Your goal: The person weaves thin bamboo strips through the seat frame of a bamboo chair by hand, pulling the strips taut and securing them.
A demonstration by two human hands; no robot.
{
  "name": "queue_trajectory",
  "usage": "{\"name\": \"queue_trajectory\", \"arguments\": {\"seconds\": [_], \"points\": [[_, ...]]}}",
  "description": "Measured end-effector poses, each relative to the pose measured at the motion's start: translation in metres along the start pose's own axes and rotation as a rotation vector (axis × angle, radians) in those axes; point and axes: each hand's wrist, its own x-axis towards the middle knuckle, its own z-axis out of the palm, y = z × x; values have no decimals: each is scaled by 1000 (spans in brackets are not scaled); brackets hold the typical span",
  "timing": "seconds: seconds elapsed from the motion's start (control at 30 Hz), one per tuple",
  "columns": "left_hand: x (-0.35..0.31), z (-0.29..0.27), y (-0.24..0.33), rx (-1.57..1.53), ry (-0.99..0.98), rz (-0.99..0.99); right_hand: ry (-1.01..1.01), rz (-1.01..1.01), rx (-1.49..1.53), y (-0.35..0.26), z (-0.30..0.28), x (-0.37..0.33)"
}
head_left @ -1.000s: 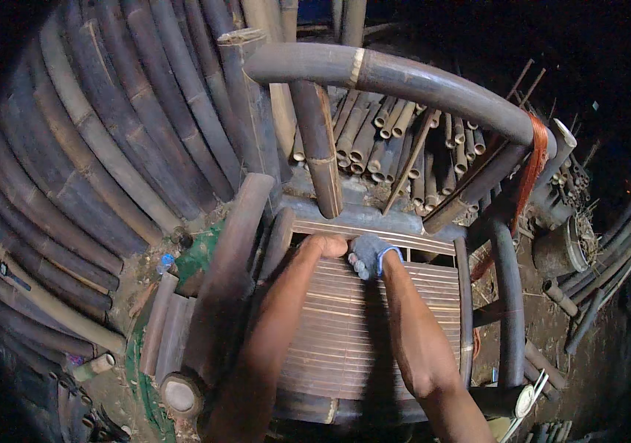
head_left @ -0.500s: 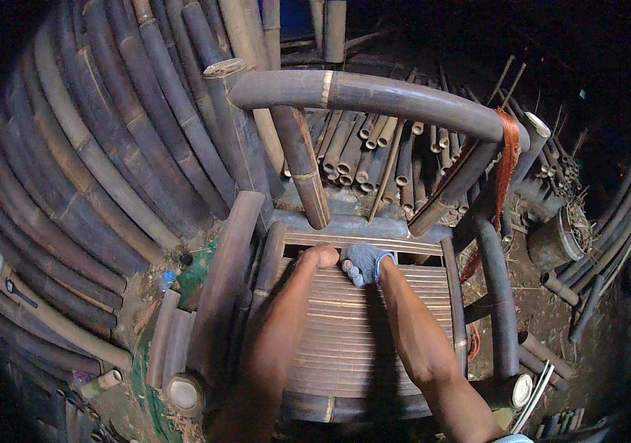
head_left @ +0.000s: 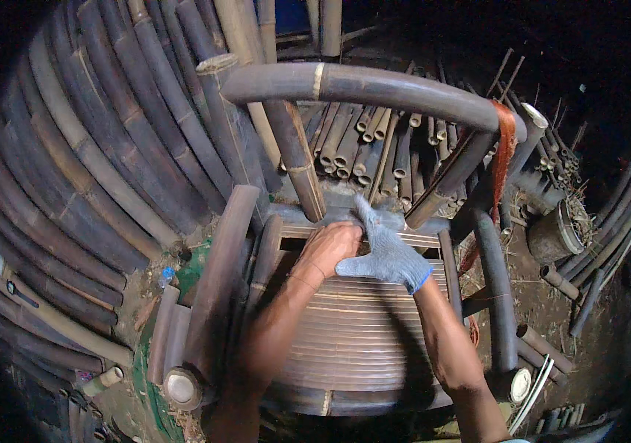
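– Opened out since half a second ago: from a curled fist to a spread palm on the gloved right hand (head_left: 385, 255), with thumb to the left and blurred fingers toward the crossbar (head_left: 289, 215) behind.
– And on the bare left hand (head_left: 330, 246)?
– Shifted a little further back, too, and turned knuckles-up. Curled under at the fingertips, so can't tell whether clamped on anything.
– Touching each other?
– Overlapping in view, at least very close; can't be sure of contact.
– Where to look for the seat (head_left: 348, 332)?
– Below both hands, inside the chair frame, with a dark gap (head_left: 292, 244) near its rear edge, visible left of the bare hand.
– Meaning what for the work?
– Probably a change from fingering to pressing or patting at that rear edge. Not yet closed up, judging by the gap.
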Motion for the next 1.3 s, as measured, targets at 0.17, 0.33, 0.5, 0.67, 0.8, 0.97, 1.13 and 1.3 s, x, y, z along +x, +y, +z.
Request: {"name": "queue_trajectory", "arguments": {"seconds": [0.17, 0.33, 0.5, 0.67, 0.8, 0.97, 1.13, 1.3], "points": [[-6, -7, -49, -7, 181, -110, 37, 501, 539, 19, -32, -28], [-21, 9, -109, 62, 36, -387, 109, 301, -144, 99, -65, -49], [-23, 29, -149, 2, -42, -610, -158, 403, 45, 134, -70, -61], [-18, 22, -158, -137, -152, -479, 83, 503, 112, 136, -71, -55], [-8, 15, -129, 91, -428, -333, 160, 549, -138, 182, -43, -65], [-5, 39, -125, 113, -316, -576, 245, 554, -563, 136, 9, -47], [19, 67, -110, 53, -544, -456, 24, 662, -600, 87, 71, -3], [30, 98, -121, -49, -668, -387, -410, 268, -135, 133, 115, 28]]}}
